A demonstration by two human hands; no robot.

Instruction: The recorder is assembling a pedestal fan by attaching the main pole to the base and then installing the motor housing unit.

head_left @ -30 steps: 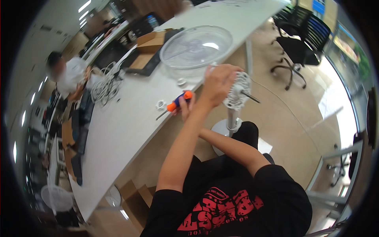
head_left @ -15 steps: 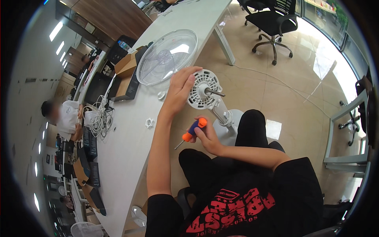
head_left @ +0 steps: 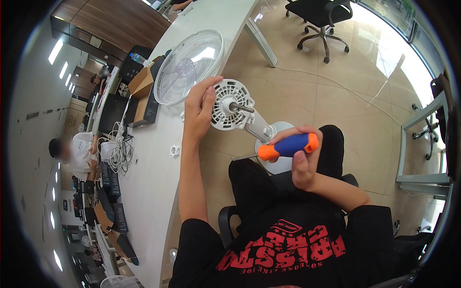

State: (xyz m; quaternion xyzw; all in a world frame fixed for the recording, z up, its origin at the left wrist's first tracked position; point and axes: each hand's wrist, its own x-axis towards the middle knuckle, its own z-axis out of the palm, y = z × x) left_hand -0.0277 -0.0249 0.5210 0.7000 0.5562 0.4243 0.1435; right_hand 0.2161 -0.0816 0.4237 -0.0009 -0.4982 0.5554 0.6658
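Observation:
My left hand (head_left: 198,113) is closed around the edge of the white slotted motor housing (head_left: 222,106) of a pedestal fan. A bare metal shaft (head_left: 241,108) sticks out from the housing's middle. Below it, the fan's white neck (head_left: 259,128) runs down to a round base (head_left: 281,166) on the floor, partly hidden by my right hand (head_left: 305,173). That hand grips a screwdriver (head_left: 291,145) by its blue and orange handle, its metal shank pointing left, apart from the fan.
On the white table (head_left: 149,173) to my left lie a fan grille (head_left: 165,79), a white plastic ring nut (head_left: 175,151), an open cardboard box (head_left: 140,110) and tangled white cables (head_left: 117,149). An office chair (head_left: 324,24) stands far right. Another person (head_left: 79,153) is across the table.
My right hand has moved right and up toward the camera with the screwdriver, away from below the motor housing. My left hand stays on the housing while the view shifts slightly.

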